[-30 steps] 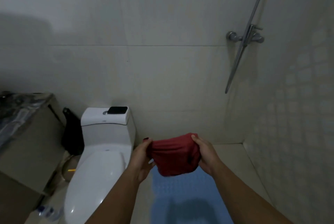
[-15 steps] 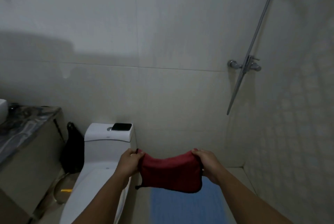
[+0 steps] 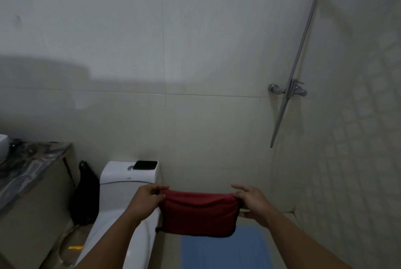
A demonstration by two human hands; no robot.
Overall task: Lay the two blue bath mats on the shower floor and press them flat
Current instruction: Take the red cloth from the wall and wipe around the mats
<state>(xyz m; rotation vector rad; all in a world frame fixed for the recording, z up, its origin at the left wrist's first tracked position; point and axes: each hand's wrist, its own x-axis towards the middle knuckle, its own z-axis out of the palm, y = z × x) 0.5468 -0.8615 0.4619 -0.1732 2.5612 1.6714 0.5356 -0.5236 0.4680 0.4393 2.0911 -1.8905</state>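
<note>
A: Status?

B: Both hands up in front of me, stretching a red cloth between them. Left hand pinches its left top corner, fingers curled round it. Right hand pinches the right top corner with thumb and lower fingers; upper fingers are splayed loose.

A: Mats?

B: One blue bath mat lies on the shower floor, below the cloth, between the toilet and the right wall. Looks flat, its bottom part out of frame. Can't see the second.

A: Handling?

B: Looks rubbery, studded: floppy, light, probably grippy. I'd take hold at two corners of a short edge, then press with flat palms from the centre outward.
</note>
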